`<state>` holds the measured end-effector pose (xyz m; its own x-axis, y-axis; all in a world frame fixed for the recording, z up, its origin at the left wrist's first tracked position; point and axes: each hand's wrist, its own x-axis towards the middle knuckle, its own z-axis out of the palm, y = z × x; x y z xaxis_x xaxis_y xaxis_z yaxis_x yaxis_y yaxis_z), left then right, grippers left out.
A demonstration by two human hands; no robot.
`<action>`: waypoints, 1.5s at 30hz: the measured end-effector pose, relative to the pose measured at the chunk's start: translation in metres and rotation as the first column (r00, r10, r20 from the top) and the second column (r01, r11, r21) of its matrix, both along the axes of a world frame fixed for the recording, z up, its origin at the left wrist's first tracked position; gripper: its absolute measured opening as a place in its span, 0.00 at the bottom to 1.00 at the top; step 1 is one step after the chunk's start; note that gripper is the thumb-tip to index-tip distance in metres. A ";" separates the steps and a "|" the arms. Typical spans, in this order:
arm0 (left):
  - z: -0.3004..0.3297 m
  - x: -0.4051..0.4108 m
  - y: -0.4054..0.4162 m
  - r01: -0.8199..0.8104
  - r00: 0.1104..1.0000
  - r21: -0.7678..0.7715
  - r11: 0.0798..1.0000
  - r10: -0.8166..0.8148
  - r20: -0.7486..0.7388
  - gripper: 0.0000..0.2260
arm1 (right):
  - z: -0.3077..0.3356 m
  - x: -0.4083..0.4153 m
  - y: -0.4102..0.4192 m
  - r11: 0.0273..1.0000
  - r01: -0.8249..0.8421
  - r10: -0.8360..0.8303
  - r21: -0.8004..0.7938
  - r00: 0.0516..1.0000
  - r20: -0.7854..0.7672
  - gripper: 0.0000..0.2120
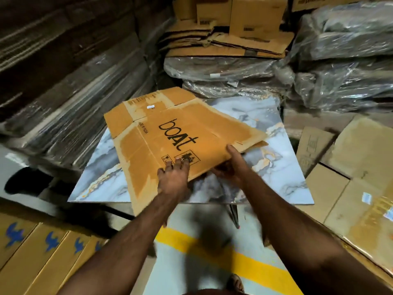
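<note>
Cardboard carton [170,135] lies under, seemingly touching, left hand [173,179].

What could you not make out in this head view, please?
Head view, right hand: fingers hidden under the carton it grips.
Head view, left hand: palm hidden, pressed flat on the carton.
Head view, label on the carton: too small to read.
Head view, boxes lower left: blue logos blurred.

Wrapped bundles [344,50] were stacked far right, flat cartons [225,42] were piled far behind, and blue-printed boxes [42,250] were laid near left.
</note>
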<state>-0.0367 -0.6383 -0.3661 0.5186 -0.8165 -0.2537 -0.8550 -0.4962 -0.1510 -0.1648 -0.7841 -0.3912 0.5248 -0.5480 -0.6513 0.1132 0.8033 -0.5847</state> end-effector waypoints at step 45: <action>0.052 0.162 0.196 -0.852 0.066 -0.068 0.518 -0.023 -0.998 0.07 | 0.050 0.059 0.139 0.477 -0.381 -0.198 -0.792 0.831 -0.520 0.17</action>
